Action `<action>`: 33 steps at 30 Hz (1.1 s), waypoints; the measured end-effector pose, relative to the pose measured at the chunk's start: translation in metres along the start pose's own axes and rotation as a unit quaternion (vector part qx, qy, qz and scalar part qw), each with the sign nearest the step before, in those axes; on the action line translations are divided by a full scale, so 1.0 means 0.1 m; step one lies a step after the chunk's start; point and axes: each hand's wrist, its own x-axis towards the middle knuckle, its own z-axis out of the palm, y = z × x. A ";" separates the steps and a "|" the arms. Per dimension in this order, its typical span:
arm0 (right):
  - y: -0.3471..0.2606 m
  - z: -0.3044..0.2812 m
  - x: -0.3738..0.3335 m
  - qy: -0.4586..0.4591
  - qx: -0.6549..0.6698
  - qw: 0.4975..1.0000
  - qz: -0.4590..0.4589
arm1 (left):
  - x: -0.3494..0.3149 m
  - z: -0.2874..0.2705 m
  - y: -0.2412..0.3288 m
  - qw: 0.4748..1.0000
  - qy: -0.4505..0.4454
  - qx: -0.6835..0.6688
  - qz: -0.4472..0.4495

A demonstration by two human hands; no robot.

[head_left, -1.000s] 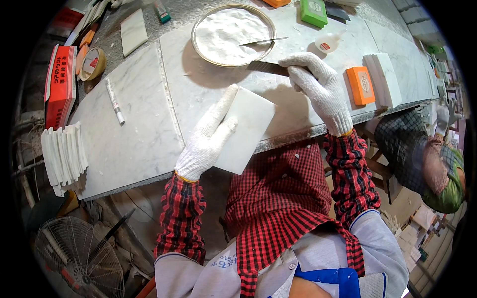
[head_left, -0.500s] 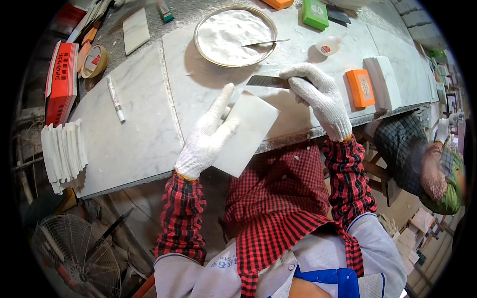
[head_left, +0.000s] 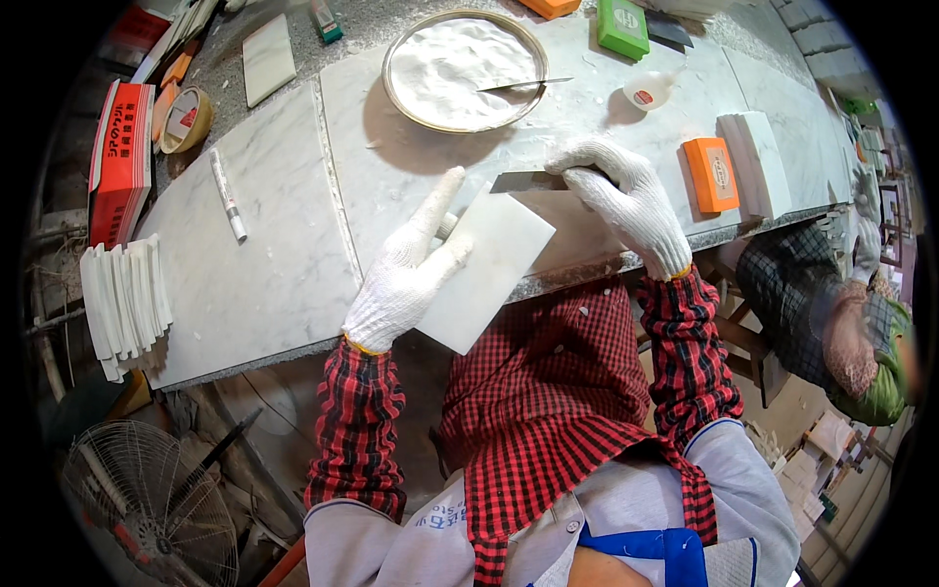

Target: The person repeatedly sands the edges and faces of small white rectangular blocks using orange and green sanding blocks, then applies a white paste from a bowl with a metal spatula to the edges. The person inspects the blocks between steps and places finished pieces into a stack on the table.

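Some fingers of the left hand are hidden behind the white slab, and the right hand covers one end of the dark blade; whether blade and slab touch cannot be told. Toward the table's far edge, the picture cuts off an orange box. By its right end, a co-worker's hand is blurred.

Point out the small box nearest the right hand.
The orange box just right of the right hand, beside the white slabs; the green box and the other orange box lie farther off, toward the picture's top.

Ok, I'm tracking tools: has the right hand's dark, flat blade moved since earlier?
Yes: the blade sits lower in view, farther from the round, tan-rimmed pan.
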 end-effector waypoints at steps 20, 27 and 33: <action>-0.28 0.15 0.10 0.126 -0.100 0.987 -0.019 | 0.00 -0.01 -0.07 1.000 0.009 -0.016 0.009; 0.21 -0.43 -0.17 0.319 -0.022 0.941 0.111 | 0.01 0.00 -0.13 0.999 0.021 0.027 0.021; 0.69 -0.55 0.40 0.340 0.014 0.935 0.105 | 0.00 -0.01 -0.08 0.998 0.014 0.045 0.038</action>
